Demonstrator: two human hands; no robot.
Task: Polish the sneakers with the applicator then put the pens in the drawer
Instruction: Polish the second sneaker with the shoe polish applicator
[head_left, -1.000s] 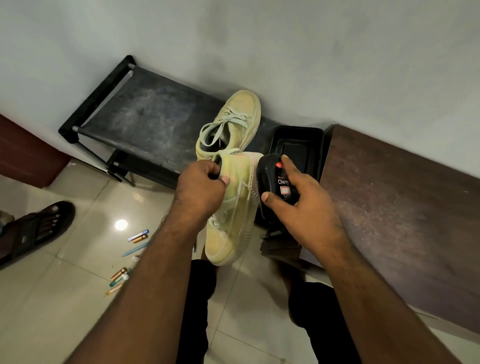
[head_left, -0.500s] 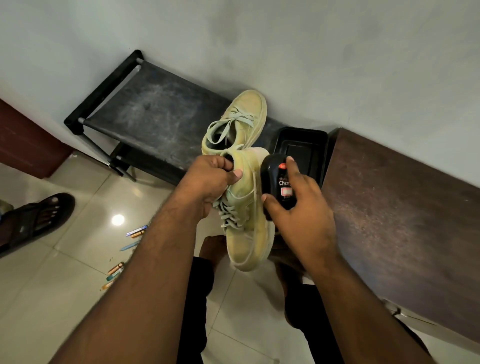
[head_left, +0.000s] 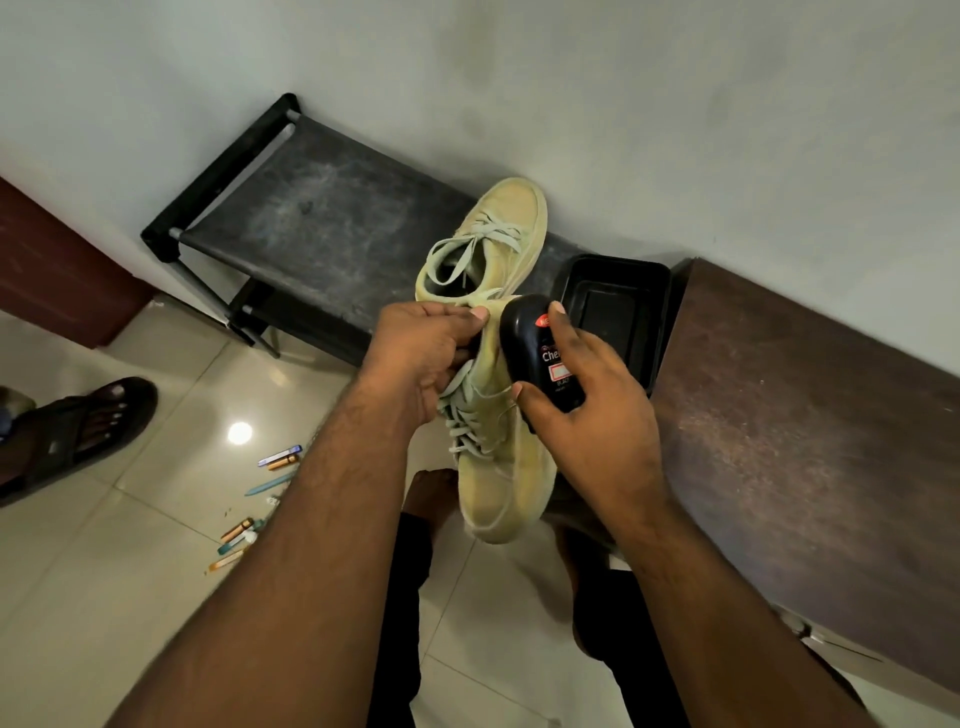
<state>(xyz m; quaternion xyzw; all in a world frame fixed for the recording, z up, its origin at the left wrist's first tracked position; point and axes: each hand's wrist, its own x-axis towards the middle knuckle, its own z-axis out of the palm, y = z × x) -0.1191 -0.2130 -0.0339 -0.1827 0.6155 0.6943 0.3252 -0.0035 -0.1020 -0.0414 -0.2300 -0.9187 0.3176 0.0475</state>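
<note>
Held sneaker (head_left: 493, 467) lies lengthwise, toe pointing toward the person.

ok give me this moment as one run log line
step: polishing | left hand: grips sneaker | right hand: holds applicator against it | other sneaker: on rack | pens: on floor

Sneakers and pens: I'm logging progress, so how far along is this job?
Nothing looks finished. In hand: the left hand grips one sneaker while the right hand holds the black applicator against its side. The other sneaker sits on the black rack. Left: the pens lie scattered on the floor tiles.
</note>
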